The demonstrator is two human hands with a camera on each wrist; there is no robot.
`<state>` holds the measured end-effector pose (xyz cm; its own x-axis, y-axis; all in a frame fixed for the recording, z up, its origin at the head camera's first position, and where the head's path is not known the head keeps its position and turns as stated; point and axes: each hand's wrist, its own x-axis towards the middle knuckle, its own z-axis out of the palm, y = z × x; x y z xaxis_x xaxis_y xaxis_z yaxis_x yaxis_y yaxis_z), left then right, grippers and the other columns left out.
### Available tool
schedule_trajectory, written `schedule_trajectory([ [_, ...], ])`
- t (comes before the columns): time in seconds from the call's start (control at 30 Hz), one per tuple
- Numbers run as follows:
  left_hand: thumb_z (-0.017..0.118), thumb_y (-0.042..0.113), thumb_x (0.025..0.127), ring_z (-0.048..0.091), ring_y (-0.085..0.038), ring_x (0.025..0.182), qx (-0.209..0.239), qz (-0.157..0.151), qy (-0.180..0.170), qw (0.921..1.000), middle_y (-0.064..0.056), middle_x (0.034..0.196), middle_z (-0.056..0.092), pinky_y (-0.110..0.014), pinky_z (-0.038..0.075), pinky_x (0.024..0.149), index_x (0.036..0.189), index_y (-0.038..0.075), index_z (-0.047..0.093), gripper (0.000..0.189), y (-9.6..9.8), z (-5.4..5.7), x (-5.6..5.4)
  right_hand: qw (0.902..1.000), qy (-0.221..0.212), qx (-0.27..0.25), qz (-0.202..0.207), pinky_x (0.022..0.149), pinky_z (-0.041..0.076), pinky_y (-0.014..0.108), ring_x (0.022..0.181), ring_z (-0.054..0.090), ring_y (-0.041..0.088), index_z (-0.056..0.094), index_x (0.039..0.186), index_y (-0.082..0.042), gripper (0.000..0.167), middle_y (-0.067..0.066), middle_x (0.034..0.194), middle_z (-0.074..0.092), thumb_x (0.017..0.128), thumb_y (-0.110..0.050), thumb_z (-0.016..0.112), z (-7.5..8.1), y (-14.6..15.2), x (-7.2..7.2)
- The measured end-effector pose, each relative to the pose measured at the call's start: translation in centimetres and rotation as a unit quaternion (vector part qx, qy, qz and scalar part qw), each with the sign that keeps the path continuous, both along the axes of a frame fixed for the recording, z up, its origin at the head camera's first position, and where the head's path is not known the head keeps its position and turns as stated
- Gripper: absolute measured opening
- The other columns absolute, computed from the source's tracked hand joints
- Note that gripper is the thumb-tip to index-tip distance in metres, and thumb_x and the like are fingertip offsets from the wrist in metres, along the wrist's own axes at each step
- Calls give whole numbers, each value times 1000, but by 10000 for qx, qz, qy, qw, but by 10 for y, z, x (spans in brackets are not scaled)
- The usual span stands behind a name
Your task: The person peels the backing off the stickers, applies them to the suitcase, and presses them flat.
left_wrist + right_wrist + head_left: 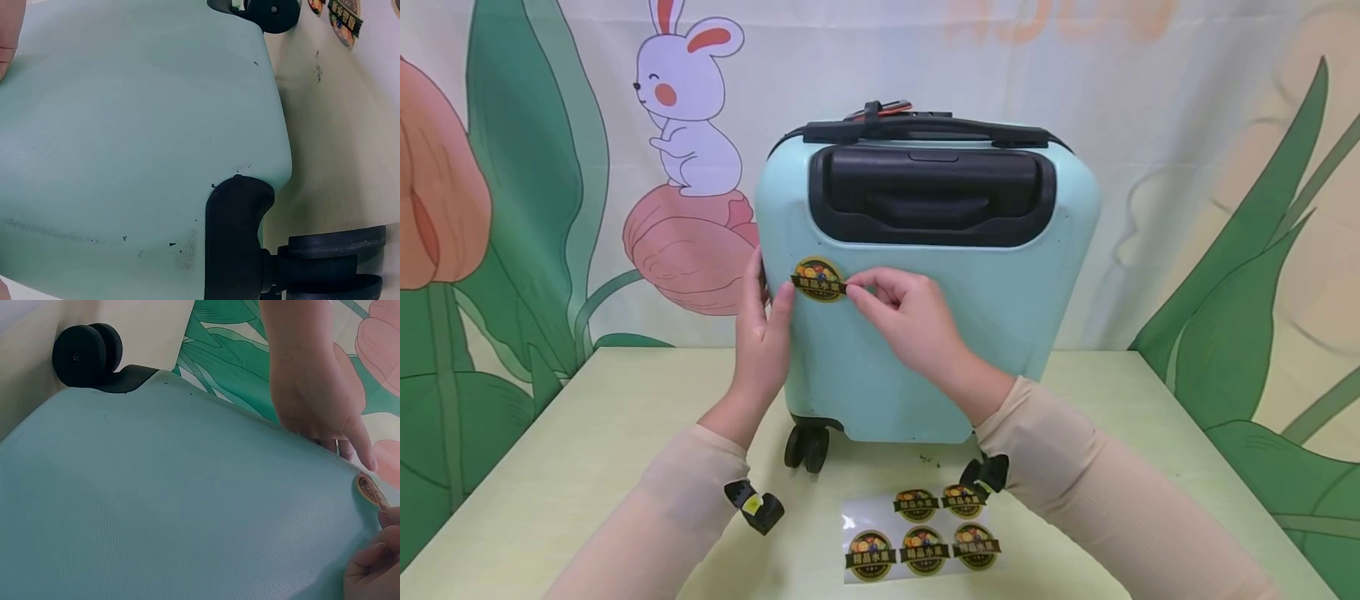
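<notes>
A light teal suitcase (925,333) stands upright, its black pull handle recessed near the top. On its upper left front is a round fruit sticker (820,280) with a dark banner of Chinese characters. My right hand (913,321) pinches the banner's right end between thumb and fingertips. In the right wrist view, the sticker (371,491) appears at a slant, near the suitcase's edge. My left hand (763,333) rests along the left side of the suitcase, fingers fairly straight along that side. Its thumb tip lies right at the sticker's left end.
A backing sheet (857,515) with several more fruit stickers lies on the table (625,467) before the suitcase. Black wheels (807,448) support the case. Behind hangs a printed cloth (880,50) with a rabbit and tulips. Each wrist wears a small black camera (756,506).
</notes>
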<state>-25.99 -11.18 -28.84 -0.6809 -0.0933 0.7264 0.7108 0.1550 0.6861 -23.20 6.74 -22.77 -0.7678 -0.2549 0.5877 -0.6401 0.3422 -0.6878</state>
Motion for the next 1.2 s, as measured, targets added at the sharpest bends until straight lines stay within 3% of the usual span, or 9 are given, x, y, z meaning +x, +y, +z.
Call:
schedule_trajectory([
  [0.2, 48, 48, 93, 35, -15, 128, 14, 72, -182, 9998, 0, 143, 34, -42, 31, 103, 148, 19, 20, 68, 1, 2, -2, 10000, -44, -35, -51, 46, 26, 25, 46, 31, 15, 71, 96, -3, 14, -1, 50, 33, 88, -13, 64, -1, -1, 0],
  [0.37, 50, 40, 94, 34, -15, 130, 118, 17, -333, 9994, -3, 145, 33, -40, 30, 104, 149, 15, 17, 69, 2, 6, -2, 9999, -63, -14, -110, 46, 26, 25, 46, 31, 16, 71, 96, -4, 14, 0, 50, 33, 88, -14, 64, -1, -1, 1],
  [0.63, 48, 24, 98, 43, -17, 122, 108, -11, -235, 9997, -14, 134, 45, -39, 36, 100, 147, 4, 23, 58, 11, 25, 20, 9997, -154, 35, -174, 47, 26, 25, 45, 31, 16, 72, 97, -4, 16, 0, 50, 33, 89, -14, 64, 1, -1, 3],
  [0.87, 46, 15, 98, 46, -16, 118, 75, 102, -96, 9999, -15, 130, 49, -38, 38, 98, 145, 3, 27, 52, 13, 28, 23, 9996, -146, 83, -227, 46, 26, 26, 45, 31, 16, 72, 99, -4, 17, 1, 50, 33, 89, -15, 64, 0, 0, 3],
  [1.03, 41, 11, 100, 46, -17, 119, 250, 271, -204, 9991, -16, 134, 47, -34, 38, 98, 144, 0, 30, 47, 13, 27, 24, 9996, -84, 103, -229, 46, 26, 25, 45, 31, 15, 72, 98, -4, 16, 0, 50, 32, 89, -14, 63, -1, -1, 3],
  [1.2, 41, 20, 100, 43, -17, 121, 394, 213, -234, 9987, -16, 136, 44, -34, 35, 101, 143, -1, 31, 49, 13, 28, 25, 9996, -82, 84, -242, 47, 26, 25, 46, 31, 16, 71, 98, -3, 16, 0, 50, 32, 89, -13, 63, -1, -1, 3],
])
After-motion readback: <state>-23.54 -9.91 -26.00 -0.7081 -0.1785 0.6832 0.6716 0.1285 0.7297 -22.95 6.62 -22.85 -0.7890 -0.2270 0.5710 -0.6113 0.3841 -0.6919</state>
